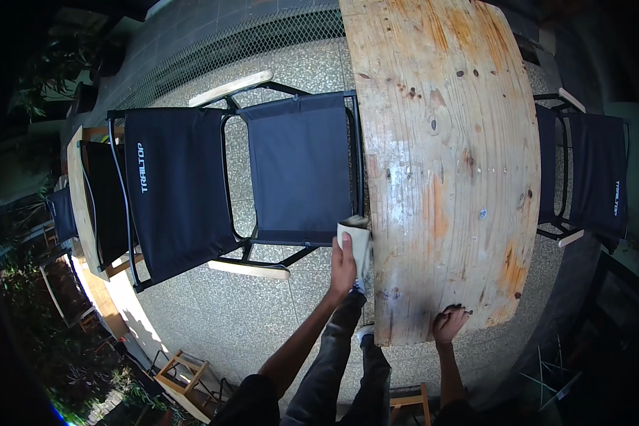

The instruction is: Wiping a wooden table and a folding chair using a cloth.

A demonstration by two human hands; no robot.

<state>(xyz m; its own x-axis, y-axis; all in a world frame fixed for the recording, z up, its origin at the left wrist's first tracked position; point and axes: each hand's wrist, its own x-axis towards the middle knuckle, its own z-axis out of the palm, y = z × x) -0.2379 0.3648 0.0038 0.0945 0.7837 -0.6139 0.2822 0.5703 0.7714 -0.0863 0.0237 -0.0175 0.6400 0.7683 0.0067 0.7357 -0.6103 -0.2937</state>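
My left hand [343,270] grips a pale, folded, flat item [355,244], perhaps a cloth or a booklet, with my thumb along its face. It is held between the seat of a black folding chair [301,170] and the long edge of a worn wooden table [447,160]. Over the near end of that table is my right hand [450,322], with its fingers curled. A small dark thing [469,312] sticks out by the fingertips; what it is, and whether the hand holds it, I cannot tell.
A second black folding chair [599,170] stands beyond the table's right side. At the far left are another wooden table [82,197] and more chairs. Wooden stools [183,375] stand at the lower left and below. A metal mesh [234,48] runs along the top left. My legs [333,357] are below.
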